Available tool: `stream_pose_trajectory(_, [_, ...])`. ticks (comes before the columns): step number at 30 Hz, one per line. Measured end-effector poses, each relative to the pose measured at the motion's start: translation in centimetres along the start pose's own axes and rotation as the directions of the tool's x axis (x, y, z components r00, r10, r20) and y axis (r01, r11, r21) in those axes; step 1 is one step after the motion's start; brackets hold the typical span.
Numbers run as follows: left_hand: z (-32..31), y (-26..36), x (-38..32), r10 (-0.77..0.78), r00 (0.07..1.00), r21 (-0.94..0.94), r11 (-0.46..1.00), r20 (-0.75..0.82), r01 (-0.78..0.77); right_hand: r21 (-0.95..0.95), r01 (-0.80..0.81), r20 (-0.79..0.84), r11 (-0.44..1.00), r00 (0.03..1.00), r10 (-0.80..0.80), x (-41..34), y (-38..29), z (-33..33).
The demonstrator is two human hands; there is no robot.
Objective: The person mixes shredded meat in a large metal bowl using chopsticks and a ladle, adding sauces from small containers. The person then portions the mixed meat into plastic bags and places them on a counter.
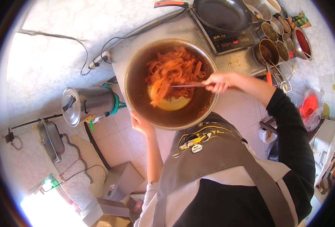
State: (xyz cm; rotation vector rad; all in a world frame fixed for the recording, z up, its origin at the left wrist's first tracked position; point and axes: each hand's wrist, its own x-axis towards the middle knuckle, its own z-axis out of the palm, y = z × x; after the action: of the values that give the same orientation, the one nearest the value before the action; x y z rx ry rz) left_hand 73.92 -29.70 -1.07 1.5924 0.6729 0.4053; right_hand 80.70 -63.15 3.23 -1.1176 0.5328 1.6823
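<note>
A large metal mixing bowl [136, 90] sits before me at the edge of the steel counter. My left hand [140, 122] grips its near left rim from outside; most of the fingers are hidden. Red-coated strips of food [181, 63] are heaped inside, and a yellowish patch shows on the bottom, either liquid or bare metal. With my right hand [218, 82] I hold the handle of a thin utensil [187, 85] reaching into the bowl from the right. Its head is hidden among strips blurred by motion, so its kind is unclear.
Behind the bowl, a black frying pan [224, 14] rests on an induction cooker [232, 41]. Several metal containers [268, 32] crowd the counter's right end. On the left stands a tall lidded metal pot [95, 102]. A power strip [99, 60] with cords hangs by the wall.
</note>
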Motion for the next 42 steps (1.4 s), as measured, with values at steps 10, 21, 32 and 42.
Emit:
stream_pose_trajectory(10, [-1.4,-6.4,-0.5,-0.115,0.993,-0.008,0.993,-0.025,0.115,-0.714,-0.697,-0.565,0.068,0.517,-0.642,-6.4,-6.6,2.7])
stream_pose_trajectory(21, [1.5,2.0,2.4,0.061,0.994,-0.107,0.993,0.095,-0.051,-0.968,-0.109,-0.239,0.228,0.688,-0.685,-1.5,1.6,1.8])
stream_pose_trajectory(32, [5.9,9.1,1.4,0.365,0.861,0.184,0.875,0.355,-0.447,-0.922,-0.138,-0.380,0.363,0.512,-0.771,0.1,0.3,2.5])
stream_pose_trajectory(42, [7.1,8.3,0.3,0.307,0.934,0.173,0.925,0.180,-0.338,-0.809,-0.155,-0.517,0.567,0.647,-0.561,5.2,10.2,1.4])
